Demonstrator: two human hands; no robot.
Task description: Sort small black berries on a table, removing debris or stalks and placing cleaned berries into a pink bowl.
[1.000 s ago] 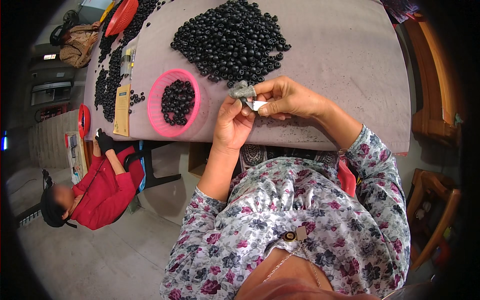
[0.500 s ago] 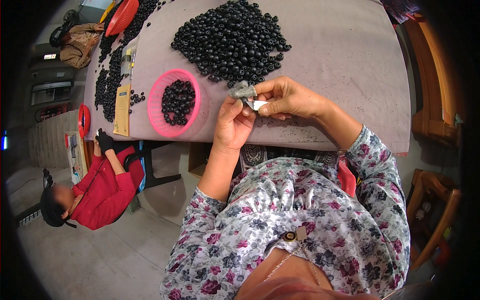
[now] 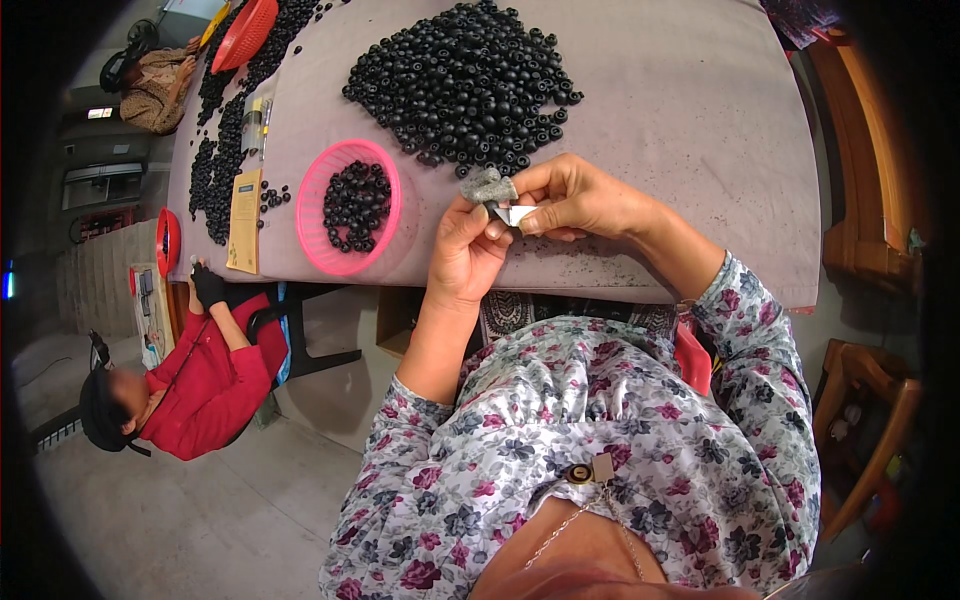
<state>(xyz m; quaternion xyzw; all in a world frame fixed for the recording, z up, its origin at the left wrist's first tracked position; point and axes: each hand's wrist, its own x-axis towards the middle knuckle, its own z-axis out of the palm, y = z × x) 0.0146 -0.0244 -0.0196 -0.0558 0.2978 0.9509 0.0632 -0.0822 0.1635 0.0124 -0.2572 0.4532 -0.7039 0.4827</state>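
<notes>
My left hand [image 3: 472,250] pinches a small grey rough lump [image 3: 487,186] between thumb and fingers, just above the table's near edge. My right hand [image 3: 575,195] meets it from the right and holds a small silvery blade-like piece [image 3: 516,214] against the lump. A large heap of black round beads [image 3: 465,85] lies on the grey cloth-covered table [image 3: 690,110] just beyond my hands. A pink round basket [image 3: 312,195] partly filled with black beads stands to the left of my left hand.
A person in red [image 3: 205,385] sits at the table's left side, a gloved hand on its edge. More black beads [image 3: 215,150], a yellow card [image 3: 243,220] and a red basket [image 3: 243,35] line the left. Another person [image 3: 150,85] sits far left. Wooden chairs [image 3: 865,400] stand right.
</notes>
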